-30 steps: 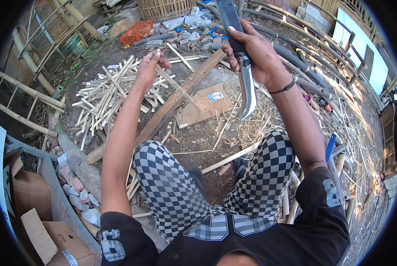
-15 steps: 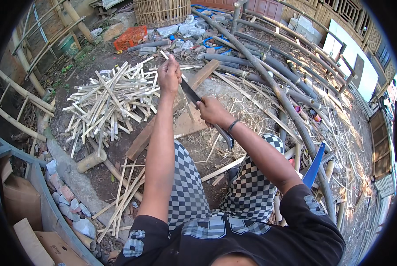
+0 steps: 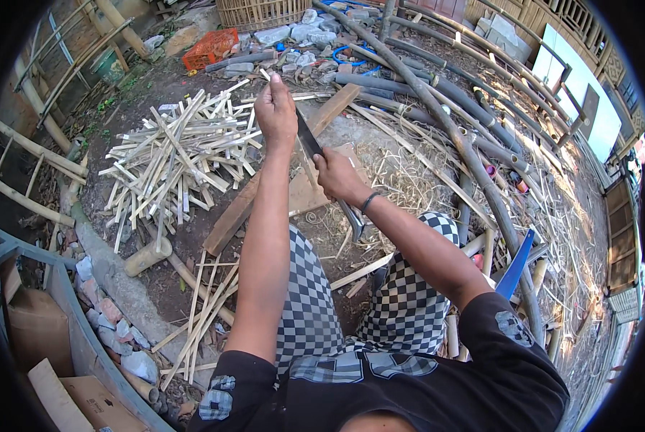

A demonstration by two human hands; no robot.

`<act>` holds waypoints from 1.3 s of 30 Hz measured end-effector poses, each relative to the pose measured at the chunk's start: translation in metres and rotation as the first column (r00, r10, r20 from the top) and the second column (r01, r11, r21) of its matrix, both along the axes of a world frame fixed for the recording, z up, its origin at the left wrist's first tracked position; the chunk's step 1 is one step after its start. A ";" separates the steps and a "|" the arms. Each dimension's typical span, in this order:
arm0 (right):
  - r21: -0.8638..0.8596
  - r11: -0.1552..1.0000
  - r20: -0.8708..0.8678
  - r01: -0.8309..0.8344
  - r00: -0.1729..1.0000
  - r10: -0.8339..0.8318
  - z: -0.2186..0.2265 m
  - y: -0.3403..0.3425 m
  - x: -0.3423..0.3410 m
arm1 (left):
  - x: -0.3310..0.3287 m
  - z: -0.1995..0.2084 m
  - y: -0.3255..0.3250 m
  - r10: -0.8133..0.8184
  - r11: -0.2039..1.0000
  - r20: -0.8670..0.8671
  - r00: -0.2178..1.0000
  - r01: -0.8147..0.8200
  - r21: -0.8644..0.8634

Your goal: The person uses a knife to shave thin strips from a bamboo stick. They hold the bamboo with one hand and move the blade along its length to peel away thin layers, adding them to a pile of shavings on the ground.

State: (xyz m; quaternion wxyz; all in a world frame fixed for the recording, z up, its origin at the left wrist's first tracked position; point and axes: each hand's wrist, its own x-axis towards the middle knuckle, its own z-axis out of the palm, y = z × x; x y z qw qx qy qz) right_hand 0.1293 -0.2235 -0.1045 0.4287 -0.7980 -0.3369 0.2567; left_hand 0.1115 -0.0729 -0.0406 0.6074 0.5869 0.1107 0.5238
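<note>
1. The stick pile (image 3: 182, 155) lay left of the plank (image 3: 337, 108).
2. Over the plank, the right hand's (image 3: 339, 176) grip clasped a long knife (image 3: 309, 138); shallow strokes seemed best.
3. The left hand's (image 3: 276, 115) grip pinched a thin strip (image 3: 310, 171) over the plank, best held steady.

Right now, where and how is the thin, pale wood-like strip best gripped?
Grip the strip, probably, near its upper end, where the left hand is, from the left: it is slender, and the long, dark metal knife lies to its right.

Right fingers (image 3: 329, 170) round a knife (image 3: 308, 137), left fingers (image 3: 268, 113) round a strip (image 3: 265, 74) (pale, slender), heaped sticks (image 3: 175, 158) at left
</note>
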 end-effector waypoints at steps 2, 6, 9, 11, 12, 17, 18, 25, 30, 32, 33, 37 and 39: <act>0.190 0.982 0.260 -0.016 0.965 -0.035 -0.003 0.003 -0.002 | -0.001 0.000 0.001 0.019 1.000 -0.012 1.000 -0.019 0.012; 0.056 0.998 0.299 -0.001 0.954 -0.016 -0.013 0.006 -0.006 | -0.005 -0.001 0.003 0.004 0.999 -0.006 1.000 -0.004 -0.044; -0.049 0.998 0.238 -0.031 0.970 0.042 -0.016 0.008 -0.005 | -0.006 -0.002 0.003 0.116 0.993 0.024 0.993 -0.116 -0.006; 0.064 0.998 0.011 0.008 1.000 -0.008 -0.016 0.012 -0.004 | -0.003 -0.001 0.004 0.148 0.989 0.039 0.988 -0.148 0.003; -0.014 1.000 -0.002 -0.015 1.000 0.015 -0.015 0.016 -0.005 | -0.001 -0.001 0.005 0.216 0.976 -0.001 0.976 -0.216 -0.040; 0.079 0.996 0.009 0.045 0.999 -0.046 -0.004 0.025 -0.010 | 0.002 0.001 0.015 0.351 0.935 0.039 0.936 -0.352 0.033; 0.110 0.994 0.033 0.018 0.999 -0.022 -0.001 0.025 -0.010 | -0.002 0.000 0.018 0.315 0.946 -0.033 0.949 -0.316 -0.073; 0.126 0.992 0.164 -0.016 0.986 -0.005 0.011 0.040 -0.018 | -0.022 -0.006 0.029 0.149 0.982 0.115 0.982 -0.134 -0.131; 0.211 0.976 0.372 -0.058 0.928 -0.026 -0.001 0.057 -0.033 | -0.043 -0.009 0.044 0.097 0.966 0.118 0.988 -0.065 -0.251; 0.380 0.917 0.647 -0.120 0.743 -0.171 -0.007 0.061 -0.040 | -0.048 -0.011 0.048 0.124 0.971 0.080 0.989 -0.104 -0.217; 0.237 0.971 0.414 -0.036 0.908 -0.067 -0.008 0.062 -0.042 | -0.053 -0.011 0.052 0.167 0.969 0.119 0.979 -0.141 -0.204; 0.131 0.991 0.165 -0.021 0.986 -0.001 -0.006 0.067 -0.046 | -0.060 -0.012 0.062 0.070 0.951 0.130 0.989 -0.027 -0.308; 0.138 0.990 0.397 -0.011 0.917 -0.045 -0.004 0.069 -0.049 | -0.059 -0.013 0.063 0.046 0.975 0.129 0.991 -0.016 -0.222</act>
